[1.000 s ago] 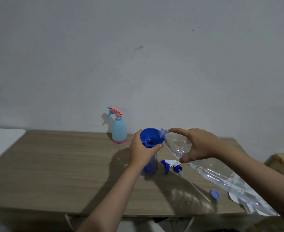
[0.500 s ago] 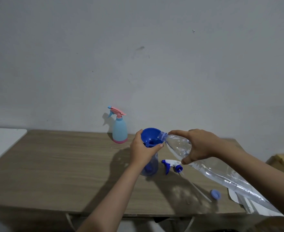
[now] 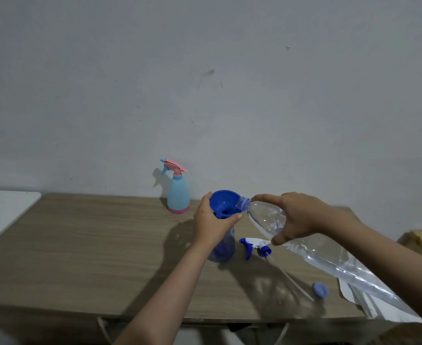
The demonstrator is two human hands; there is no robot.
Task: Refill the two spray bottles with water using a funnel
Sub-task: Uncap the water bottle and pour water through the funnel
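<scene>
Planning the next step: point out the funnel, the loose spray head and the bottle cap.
funnel [image 3: 223,199]: head view, inner back wall.
spray head [image 3: 254,243]: head view, white body.
bottle cap [image 3: 320,290]: head view, top face.

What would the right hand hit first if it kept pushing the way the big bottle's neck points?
The blue funnel: the clear water bottle in the right hand already has its mouth at the rim, which the left hand steadies.

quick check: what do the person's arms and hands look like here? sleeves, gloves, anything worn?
Both forearms are bare as far as the frame shows, with no sleeve edge in view. The left hand and right hand wear no gloves. No watch, ring, band or marking is visible on either wrist or on the fingers.
</scene>
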